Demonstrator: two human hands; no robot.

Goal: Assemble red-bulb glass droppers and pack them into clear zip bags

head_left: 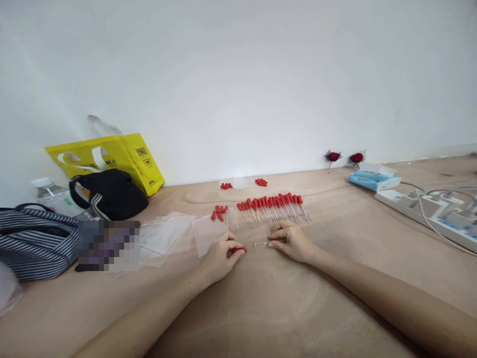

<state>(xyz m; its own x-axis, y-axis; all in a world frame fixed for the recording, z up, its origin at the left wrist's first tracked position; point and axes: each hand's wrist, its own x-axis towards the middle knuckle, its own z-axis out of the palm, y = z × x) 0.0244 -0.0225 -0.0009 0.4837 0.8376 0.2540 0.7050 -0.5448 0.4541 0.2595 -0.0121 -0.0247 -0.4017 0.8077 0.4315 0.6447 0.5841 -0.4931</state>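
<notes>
Wooden counter, bare white wall behind. Your left hand [219, 256] has its fingers pinched shut on a red bulb [239, 249]. Your right hand [292, 241] pinches one end of a glass tube [260, 243], its free end just short of the bulb. Keep the tube level, aim squarely and grip lightly. The row of droppers [274, 206] lies just beyond your fingers.

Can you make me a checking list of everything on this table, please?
Surface: light wooden table.
Job's things: row of red-capped droppers; loose red caps; spare clear tubes.
Clutter: plastic bags, yellow bag, black bag, striped bag, bottle, tissue pack.
Hands: left hand pinches a red cap; right hand pinches a clear tube.
Cables: power strip with plugs; white cable trailing.
Surroundings: white wall; two red roses.
</notes>
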